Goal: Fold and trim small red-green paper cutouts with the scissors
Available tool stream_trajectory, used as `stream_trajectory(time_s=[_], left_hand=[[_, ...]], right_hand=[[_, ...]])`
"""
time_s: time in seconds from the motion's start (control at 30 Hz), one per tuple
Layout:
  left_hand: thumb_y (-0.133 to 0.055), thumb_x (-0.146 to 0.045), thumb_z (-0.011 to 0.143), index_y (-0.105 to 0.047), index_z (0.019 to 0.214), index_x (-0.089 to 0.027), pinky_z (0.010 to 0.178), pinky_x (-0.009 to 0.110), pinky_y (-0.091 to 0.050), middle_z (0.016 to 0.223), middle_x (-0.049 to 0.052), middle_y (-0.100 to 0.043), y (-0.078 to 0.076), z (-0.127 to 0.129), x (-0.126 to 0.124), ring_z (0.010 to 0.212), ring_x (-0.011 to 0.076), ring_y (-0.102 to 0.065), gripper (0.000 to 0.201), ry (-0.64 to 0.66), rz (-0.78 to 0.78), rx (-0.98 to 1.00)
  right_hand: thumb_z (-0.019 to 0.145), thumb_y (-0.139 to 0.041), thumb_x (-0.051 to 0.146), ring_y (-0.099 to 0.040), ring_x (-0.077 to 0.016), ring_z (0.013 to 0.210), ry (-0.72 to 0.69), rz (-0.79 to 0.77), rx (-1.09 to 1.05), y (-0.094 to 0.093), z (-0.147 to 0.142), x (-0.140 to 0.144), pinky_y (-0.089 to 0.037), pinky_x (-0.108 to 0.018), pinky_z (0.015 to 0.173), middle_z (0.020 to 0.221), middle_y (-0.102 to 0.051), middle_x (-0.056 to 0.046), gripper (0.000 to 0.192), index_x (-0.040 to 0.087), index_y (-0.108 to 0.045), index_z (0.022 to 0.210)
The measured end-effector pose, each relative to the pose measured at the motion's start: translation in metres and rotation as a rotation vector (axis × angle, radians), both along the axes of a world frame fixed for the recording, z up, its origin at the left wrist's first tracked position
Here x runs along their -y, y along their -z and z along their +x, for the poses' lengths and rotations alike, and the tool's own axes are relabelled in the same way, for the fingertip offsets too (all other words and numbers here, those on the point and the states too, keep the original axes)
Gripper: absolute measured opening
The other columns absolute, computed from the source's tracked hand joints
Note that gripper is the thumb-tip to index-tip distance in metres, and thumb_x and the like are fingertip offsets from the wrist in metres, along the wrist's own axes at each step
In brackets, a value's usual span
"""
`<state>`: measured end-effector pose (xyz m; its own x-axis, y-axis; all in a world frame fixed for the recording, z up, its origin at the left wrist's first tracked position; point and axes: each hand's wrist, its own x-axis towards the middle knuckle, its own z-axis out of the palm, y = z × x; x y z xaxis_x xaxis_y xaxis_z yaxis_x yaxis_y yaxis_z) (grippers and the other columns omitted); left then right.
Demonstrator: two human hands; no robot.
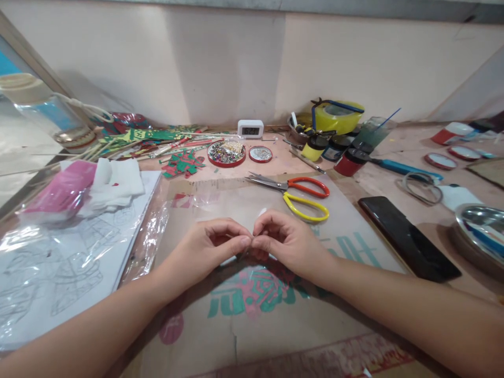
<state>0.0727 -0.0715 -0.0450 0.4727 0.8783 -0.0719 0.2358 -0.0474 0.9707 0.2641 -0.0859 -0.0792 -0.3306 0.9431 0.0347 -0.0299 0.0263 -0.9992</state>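
Observation:
My left hand (pixel 210 247) and my right hand (pixel 281 239) meet fingertip to fingertip over a clear plastic sheet (pixel 220 207) laid on printed cardboard (pixel 275 325). Both pinch something very small between thumb and fingers; it is too small to make out. A pink, red and green patterned piece (pixel 260 286) lies under the plastic just below my hands. Two pairs of scissors, one orange-handled (pixel 309 186) and one yellow-handled (pixel 307 207), lie just beyond my right hand.
A red tray of beads (pixel 226 153) and a small lid (pixel 260 154) sit further back by a white clock (pixel 250 128). Paint jars (pixel 334 149), a yellow tape roll (pixel 338 116), a black phone (pixel 407 237), a metal bowl (pixel 480 231) stand right. Drawings under plastic (pixel 59 262) and white cloths (pixel 114 186) lie left.

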Motion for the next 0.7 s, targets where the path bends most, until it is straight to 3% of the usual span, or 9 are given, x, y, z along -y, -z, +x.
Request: stream_trajectory(time_s=[0.4, 0.7], left_hand=[[-0.067, -0.031, 0.083, -0.074, 0.076, -0.019, 0.067, 0.026, -0.055, 0.077, 0.003, -0.074, 0.0, 0.0009, 0.0014, 0.072, 0.0175, -0.068, 0.015, 0.005, 0.051, -0.042], [-0.061, -0.02, 0.084, -0.071, 0.074, -0.021, 0.071, 0.027, -0.053, 0.076, 0.001, -0.072, 0.0051, 0.0038, 0.0091, 0.07, 0.0158, -0.064, 0.014, -0.043, 0.268, -0.133]], right_hand=[[0.082, -0.071, 0.028, -0.058, -0.0109, 0.056, 0.006, -0.001, 0.001, 0.0007, 0.0002, -0.0001, -0.046, -0.023, 0.053, 0.064, -0.061, 0.005, 0.016, 0.022, -0.057, 0.08], [0.08, -0.073, 0.03, -0.059, -0.012, 0.056, -0.014, -0.043, -0.038, -0.0004, -0.0031, 0.003, -0.049, -0.024, 0.054, 0.063, -0.061, 0.005, 0.019, 0.022, -0.056, 0.079]])
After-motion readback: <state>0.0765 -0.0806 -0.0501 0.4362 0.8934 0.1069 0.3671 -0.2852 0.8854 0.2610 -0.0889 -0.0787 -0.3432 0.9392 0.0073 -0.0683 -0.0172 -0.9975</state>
